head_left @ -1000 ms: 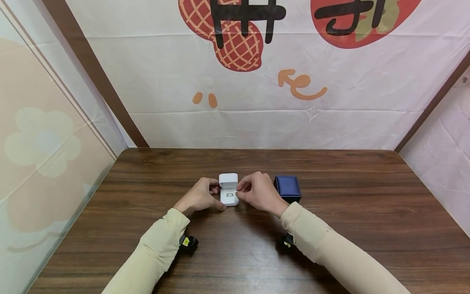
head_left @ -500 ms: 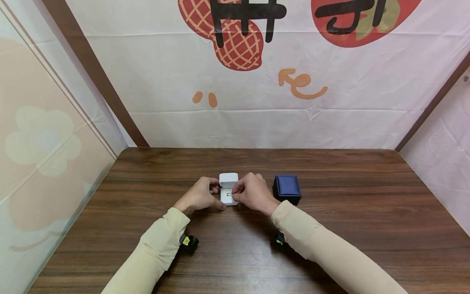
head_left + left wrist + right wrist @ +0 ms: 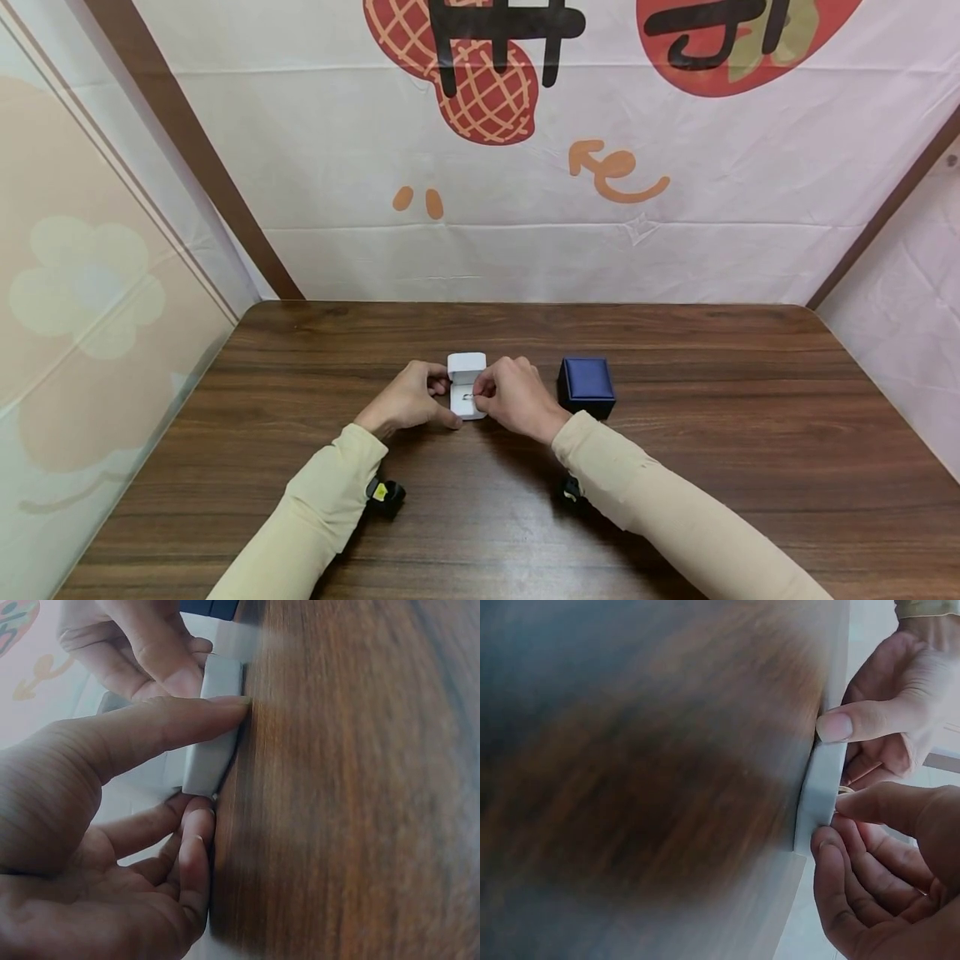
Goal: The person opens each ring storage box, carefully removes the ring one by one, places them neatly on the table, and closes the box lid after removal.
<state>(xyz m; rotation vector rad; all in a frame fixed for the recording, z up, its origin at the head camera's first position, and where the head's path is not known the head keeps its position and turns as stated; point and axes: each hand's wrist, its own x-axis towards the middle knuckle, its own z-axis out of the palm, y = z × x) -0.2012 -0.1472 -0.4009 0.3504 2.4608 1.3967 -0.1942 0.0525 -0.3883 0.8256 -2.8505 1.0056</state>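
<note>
Left hand (image 3: 408,400) grips the white ring box (image 3: 467,414) at its left side, thumb at the near corner and fingers further back; right hand (image 3: 517,398), fingers curled, pinches the ring (image 3: 467,397) at the cushion inside. The box sits on the wood-grain tabletop (image 3: 480,533), lid (image 3: 467,367) raised at the back. Blue box (image 3: 588,380) closed, near the right hand; printed backdrop (image 3: 337,167) behind.
</note>
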